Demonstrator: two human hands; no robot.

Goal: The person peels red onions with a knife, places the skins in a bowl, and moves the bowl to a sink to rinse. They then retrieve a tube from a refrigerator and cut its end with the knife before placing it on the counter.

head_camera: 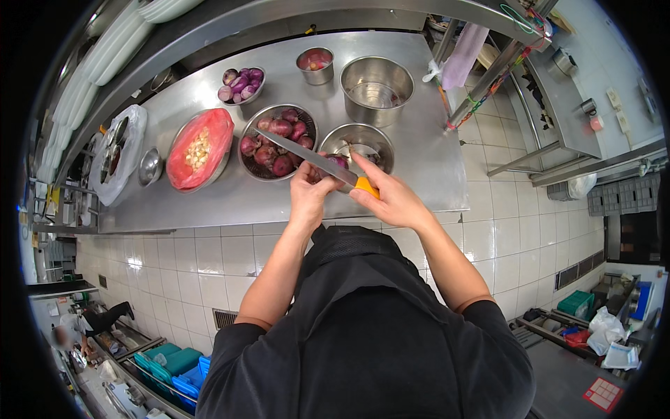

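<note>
My right hand (390,196) grips the yellow handle of a kitchen knife (301,151), its index finger stretched out past the blade. The long blade points up and left, over the edge of a perforated steel bowl (242,157) of unpeeled red onions (280,127). With fingers curled beneath the blade, my left hand (309,196) holds a red onion (337,159), partly hidden by knife and fingers. Just beyond both hands stands a steel bowl (386,140) with onion skins and scraps inside.
Peeled onions fill a small bowl (246,102). A red plastic bag (183,149) in a bowl holds garlic cloves (199,152). A deep steel pot (366,112), a small steel pot (316,77) and an empty little bowl (150,166) share the steel table (424,173). Another person (89,330) is far left.
</note>
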